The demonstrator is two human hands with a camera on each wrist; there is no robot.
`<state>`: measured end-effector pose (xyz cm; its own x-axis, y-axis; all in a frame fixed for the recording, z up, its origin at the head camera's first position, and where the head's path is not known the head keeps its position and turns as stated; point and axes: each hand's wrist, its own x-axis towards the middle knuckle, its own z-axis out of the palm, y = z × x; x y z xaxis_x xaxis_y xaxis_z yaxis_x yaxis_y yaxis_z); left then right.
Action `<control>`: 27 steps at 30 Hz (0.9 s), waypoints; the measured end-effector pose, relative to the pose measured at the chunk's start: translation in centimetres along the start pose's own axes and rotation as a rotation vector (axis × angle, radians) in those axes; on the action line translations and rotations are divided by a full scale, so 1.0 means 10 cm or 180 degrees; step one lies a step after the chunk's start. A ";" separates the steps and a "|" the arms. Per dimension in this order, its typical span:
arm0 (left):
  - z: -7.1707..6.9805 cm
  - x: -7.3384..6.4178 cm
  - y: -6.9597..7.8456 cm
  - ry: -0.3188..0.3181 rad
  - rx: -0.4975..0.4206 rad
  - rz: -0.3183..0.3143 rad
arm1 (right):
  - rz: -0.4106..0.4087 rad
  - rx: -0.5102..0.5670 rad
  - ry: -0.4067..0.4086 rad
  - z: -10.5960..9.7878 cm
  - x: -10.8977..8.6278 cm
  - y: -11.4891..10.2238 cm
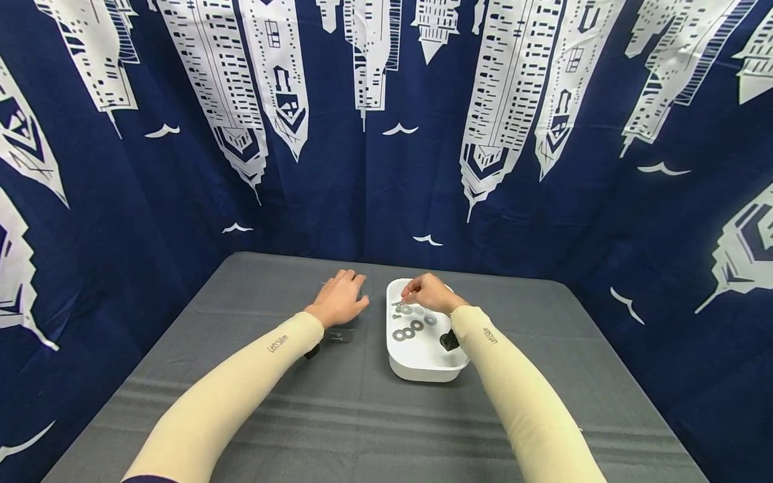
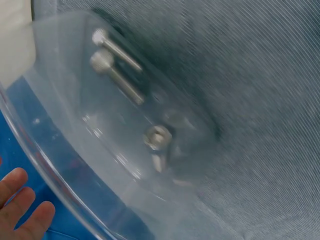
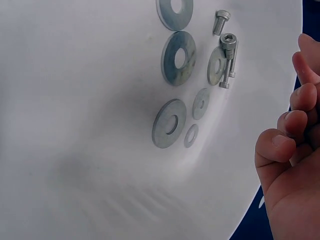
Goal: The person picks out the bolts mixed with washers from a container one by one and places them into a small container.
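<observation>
My left hand (image 1: 339, 298) hovers over a clear plastic container (image 1: 344, 335), its fingers spread. In the left wrist view, loose fingertips (image 2: 35, 217) show beyond the container's rim. Inside it lie several socket-head bolts (image 2: 120, 80), slightly blurred. Over the far part of a white tray (image 1: 423, 365) is my right hand (image 1: 431, 293), its fingers loosely bent. The right wrist view shows nothing between those fingers (image 3: 275, 147). Several flat washers (image 3: 179, 59) of differing sizes lie on the tray floor. A few socket-head screws (image 3: 228, 44) are clustered beside one washer, near the fingertips.
A grey cloth-covered table (image 1: 362, 416) carries both containers, the clear one left of the white one. Behind and at both sides hangs a dark blue curtain (image 1: 362, 194) with white building prints. A black wrist camera (image 1: 449, 341) sits under the right forearm, over the tray.
</observation>
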<state>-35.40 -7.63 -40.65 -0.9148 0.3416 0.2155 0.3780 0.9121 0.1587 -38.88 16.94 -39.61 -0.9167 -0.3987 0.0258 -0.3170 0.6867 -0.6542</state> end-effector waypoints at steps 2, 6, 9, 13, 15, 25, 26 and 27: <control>0.02 0.01 0.04 0.0014 -0.0020 0.0026 | 0.0033 -0.0006 0.0013 0.01 0.00 0.02; 0.04 0.04 0.11 0.0040 -0.0037 0.0088 | 0.0056 -0.0045 0.0028 0.03 -0.02 0.04; 0.06 0.05 0.17 0.0056 -0.0041 0.0112 | 0.0083 -0.0032 0.0032 0.04 -0.02 0.06; 0.08 0.08 0.23 0.0051 -0.0003 0.0141 | 0.0118 0.0033 0.0035 0.06 -0.03 0.10; 0.10 0.09 0.26 0.0031 -0.0004 0.0164 | 0.0126 0.0046 0.0036 0.07 -0.03 0.11; 0.16 0.10 0.39 -0.0004 -0.0149 0.0282 | 0.0172 -0.0046 0.0036 0.11 -0.06 0.12; 0.16 0.10 0.40 -0.0004 -0.0165 0.0278 | 0.0193 -0.0044 0.0035 0.11 -0.06 0.13; 0.17 0.10 0.41 -0.0011 -0.0181 0.0274 | 0.0207 -0.0047 0.0035 0.11 -0.06 0.13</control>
<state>-35.03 -3.18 -41.43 -0.8791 0.4189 0.2274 0.4625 0.8651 0.1941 -38.51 17.38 -41.32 -0.9381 -0.3461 -0.0081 -0.2601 0.7199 -0.6436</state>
